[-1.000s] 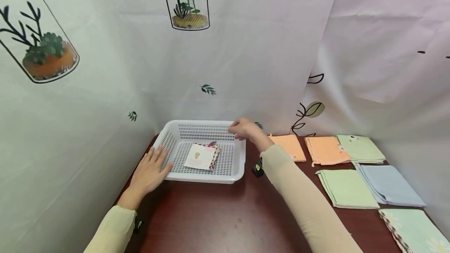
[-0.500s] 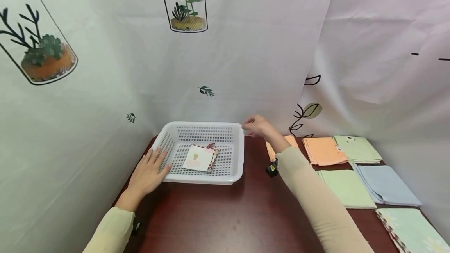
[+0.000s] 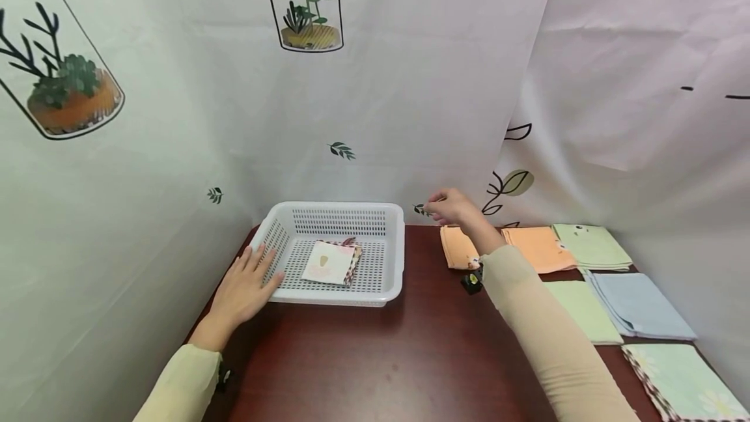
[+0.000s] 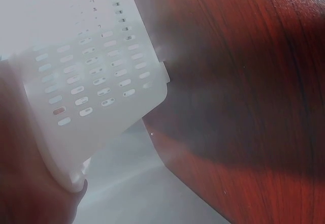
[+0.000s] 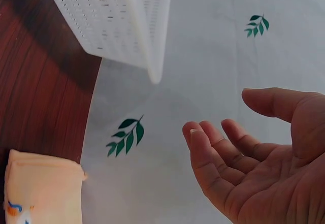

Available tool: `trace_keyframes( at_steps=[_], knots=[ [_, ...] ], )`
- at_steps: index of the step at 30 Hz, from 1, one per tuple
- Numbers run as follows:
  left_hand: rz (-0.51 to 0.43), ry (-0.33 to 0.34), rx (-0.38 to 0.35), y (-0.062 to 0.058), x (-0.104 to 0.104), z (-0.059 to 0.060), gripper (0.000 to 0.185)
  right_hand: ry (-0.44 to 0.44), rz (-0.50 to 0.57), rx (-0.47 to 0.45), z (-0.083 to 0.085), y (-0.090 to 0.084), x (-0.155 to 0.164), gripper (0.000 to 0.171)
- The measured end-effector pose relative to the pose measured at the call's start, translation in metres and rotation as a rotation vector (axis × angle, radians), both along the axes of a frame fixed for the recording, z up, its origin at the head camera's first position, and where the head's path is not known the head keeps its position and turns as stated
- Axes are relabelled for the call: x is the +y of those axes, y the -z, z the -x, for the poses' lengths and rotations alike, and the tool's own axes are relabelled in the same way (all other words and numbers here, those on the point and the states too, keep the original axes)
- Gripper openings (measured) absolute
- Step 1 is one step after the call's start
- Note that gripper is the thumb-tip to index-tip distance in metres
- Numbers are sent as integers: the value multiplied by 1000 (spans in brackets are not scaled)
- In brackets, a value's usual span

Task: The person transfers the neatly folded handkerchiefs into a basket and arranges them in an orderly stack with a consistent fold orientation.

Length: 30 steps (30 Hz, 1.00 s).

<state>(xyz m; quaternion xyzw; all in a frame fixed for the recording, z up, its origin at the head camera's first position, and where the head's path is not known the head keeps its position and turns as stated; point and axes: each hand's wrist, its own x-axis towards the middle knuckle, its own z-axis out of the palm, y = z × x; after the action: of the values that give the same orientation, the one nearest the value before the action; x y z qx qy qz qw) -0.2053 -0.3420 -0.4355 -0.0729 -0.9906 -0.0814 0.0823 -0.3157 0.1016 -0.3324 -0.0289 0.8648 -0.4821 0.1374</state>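
Note:
A white plastic basket with slotted sides stands at the back left of the table. In it lies a folded white towel with a checked edge. My left hand rests on the basket's front left corner, fingers spread; the left wrist view shows the basket's slotted wall beside that hand. My right hand hovers to the right of the basket, above a folded orange towel. In the right wrist view that hand holds nothing, its fingers loosely bent and thumb apart.
On the right of the dark red table lie a second orange towel, two green towels, a blue towel and a mint flowered one. White printed curtains enclose the table behind and at both sides.
My right hand has moved right, from over the basket's back right corner to beyond it, above the orange towel. My left hand has stayed on the basket.

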Motion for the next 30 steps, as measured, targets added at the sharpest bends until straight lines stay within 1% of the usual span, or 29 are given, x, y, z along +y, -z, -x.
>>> trace_keyframes(
  at_steps=[10, 18, 23, 30],
  knots=[
    [-1, 3, 0, 0, -1, -1, 73, 32, 23, -14, 2, 7, 22, 45],
    [-4, 5, -2, 0, -1, -1, 74, 53, -4, -20, 2, 10, 38, 48],
    [-2, 18, 12, 1, -2, 0, 72, 73, -17, -10, 2, 13, 50, 49],
    [2, 23, 19, 1, -3, 1, 71, 90, 6, -11, 0, 16, 62, 50]
  ],
)
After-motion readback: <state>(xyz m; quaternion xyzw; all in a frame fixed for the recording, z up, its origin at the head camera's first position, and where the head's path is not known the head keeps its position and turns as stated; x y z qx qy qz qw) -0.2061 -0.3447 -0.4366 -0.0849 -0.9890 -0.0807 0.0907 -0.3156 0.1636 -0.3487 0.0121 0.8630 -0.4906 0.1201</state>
